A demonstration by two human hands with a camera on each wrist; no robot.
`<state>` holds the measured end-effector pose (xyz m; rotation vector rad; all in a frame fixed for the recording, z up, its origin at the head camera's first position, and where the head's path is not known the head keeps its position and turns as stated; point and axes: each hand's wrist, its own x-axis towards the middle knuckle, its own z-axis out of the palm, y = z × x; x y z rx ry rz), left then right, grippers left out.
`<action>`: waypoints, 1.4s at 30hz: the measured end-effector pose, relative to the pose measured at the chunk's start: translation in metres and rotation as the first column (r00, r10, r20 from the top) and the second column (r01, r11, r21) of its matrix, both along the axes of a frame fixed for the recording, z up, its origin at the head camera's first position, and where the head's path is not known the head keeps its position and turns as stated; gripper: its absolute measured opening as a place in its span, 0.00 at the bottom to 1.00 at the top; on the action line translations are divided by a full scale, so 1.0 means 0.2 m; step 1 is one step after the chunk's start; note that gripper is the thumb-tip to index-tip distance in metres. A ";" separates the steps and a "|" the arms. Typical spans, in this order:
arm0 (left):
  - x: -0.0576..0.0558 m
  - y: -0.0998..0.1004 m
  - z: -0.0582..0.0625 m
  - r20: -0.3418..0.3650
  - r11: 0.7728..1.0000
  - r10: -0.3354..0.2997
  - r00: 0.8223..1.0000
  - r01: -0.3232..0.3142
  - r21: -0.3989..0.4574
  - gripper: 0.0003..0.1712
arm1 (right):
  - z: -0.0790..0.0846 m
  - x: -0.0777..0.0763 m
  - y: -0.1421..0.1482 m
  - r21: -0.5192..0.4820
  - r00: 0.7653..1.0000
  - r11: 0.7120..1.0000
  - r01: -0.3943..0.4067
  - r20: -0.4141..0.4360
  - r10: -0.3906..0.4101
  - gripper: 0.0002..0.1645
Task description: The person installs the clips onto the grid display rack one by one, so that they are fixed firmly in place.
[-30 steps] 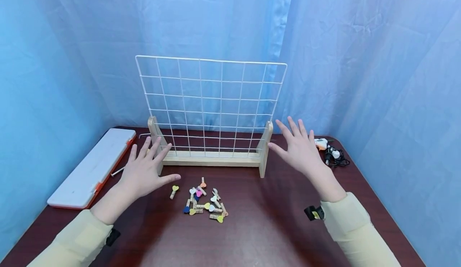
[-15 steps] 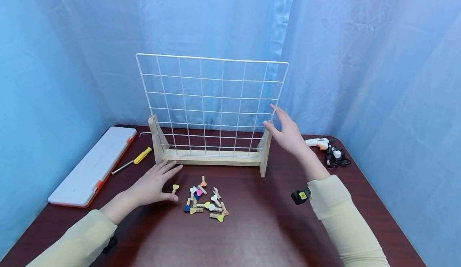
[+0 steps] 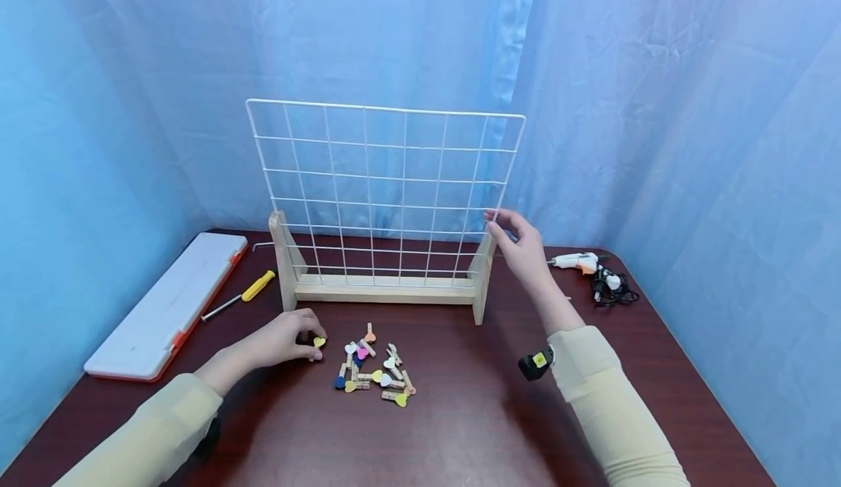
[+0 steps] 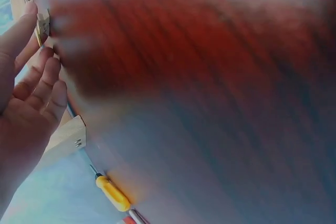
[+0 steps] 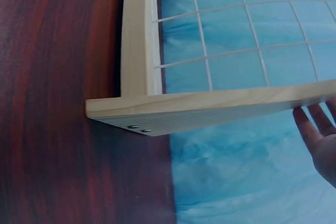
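At the table's left middle, my left hand point(image 3: 285, 337) pinches a small wooden clothespin point(image 3: 319, 342) with a yellow heart between thumb and fingers. The left wrist view shows this clothespin point(image 4: 43, 23) edge-on by the fingertips. My right hand point(image 3: 522, 250) grips the top of the right wooden side post of a display stand, thumb in front and fingers at the edge. This stand carries a white wire grid point(image 3: 388, 180) leaning back. Seen from the right wrist, the fingers partly hide behind the side post point(image 5: 220, 108). Several heart clothespins point(image 3: 377, 379) lie in a loose pile before the stand.
A white case point(image 3: 171, 304) with orange latches lies at the left, beside a yellow-handled screwdriver point(image 3: 256, 286) and a hex key point(image 3: 263, 244). At the right back lie a white glue gun point(image 3: 577, 261) and a black cord point(image 3: 614, 290). Blue curtains point(image 3: 690, 144) surround the table.
Both hands were spread and raised. The left came down to the single yellow-heart clothespin and closed its fingers on it. The right moved left onto the stand's right post. The stand stayed in place.
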<state>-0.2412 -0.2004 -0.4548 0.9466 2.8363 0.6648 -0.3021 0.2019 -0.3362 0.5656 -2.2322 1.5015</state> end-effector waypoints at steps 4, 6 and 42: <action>-0.02 0.00 0.00 0.047 1.000 0.023 0.999 -0.024 0.018 0.11 | -0.03 0.00 0.01 -0.033 1.000 0.999 -0.013 0.024 0.013 0.19; -0.02 -0.01 0.00 0.057 0.999 0.034 0.998 -0.035 0.026 0.09 | -0.05 0.00 0.01 -0.050 0.999 0.999 -0.017 0.041 0.019 0.20; -0.02 -0.23 0.53 -0.047 0.588 0.672 0.739 -0.494 0.641 0.17 | -0.24 0.03 0.02 0.047 1.000 0.999 -0.008 -0.010 0.009 0.40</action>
